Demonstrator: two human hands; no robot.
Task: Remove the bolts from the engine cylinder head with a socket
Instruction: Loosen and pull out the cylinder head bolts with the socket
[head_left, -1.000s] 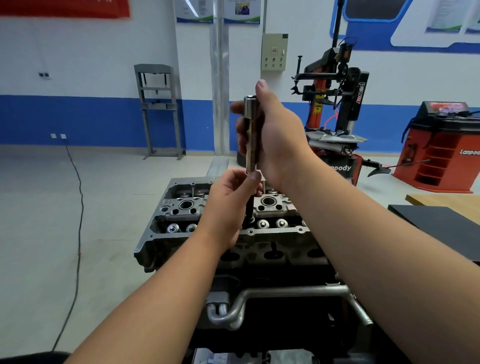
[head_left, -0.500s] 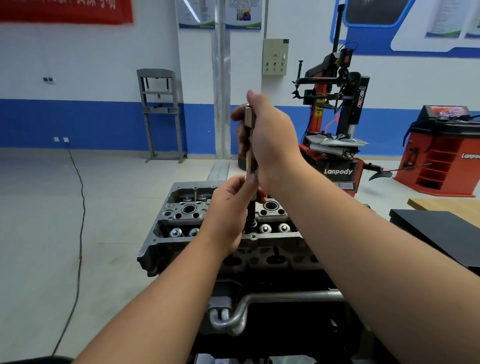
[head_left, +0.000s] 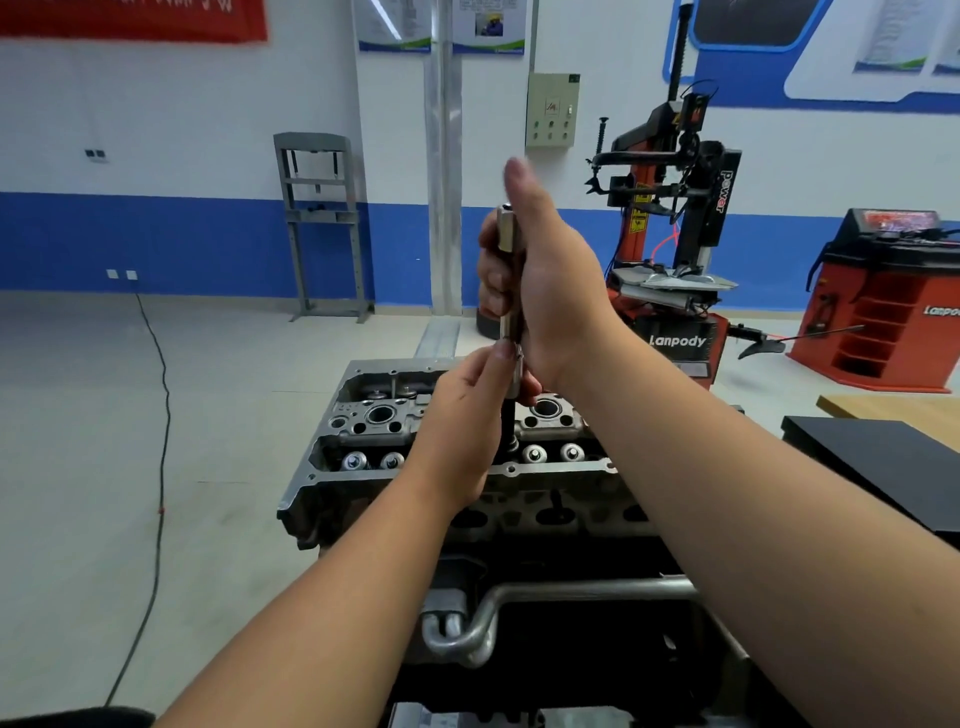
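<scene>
A grey engine cylinder head (head_left: 363, 467) sits on a dark stand in front of me. Over its middle a long silver socket (head_left: 505, 234) stands upright. My right hand (head_left: 550, 280) grips the socket's upper length, thumb raised above its top. My left hand (head_left: 467, 415) pinches the socket's lower end, where a dark bolt shank (head_left: 508, 426) hangs down toward the head. The bolt's lower tip is hidden behind my left hand.
A bent metal tube (head_left: 483, 618) runs across the stand below the head. A dark panel (head_left: 883, 467) on a wooden table lies to the right. A red tyre changer (head_left: 675, 291) and a red cabinet (head_left: 883, 312) stand behind. A black cable (head_left: 161, 415) trails on the floor at left.
Both hands with the socket have sunk a little toward the head. My right thumb has lifted off the socket's top and points up.
</scene>
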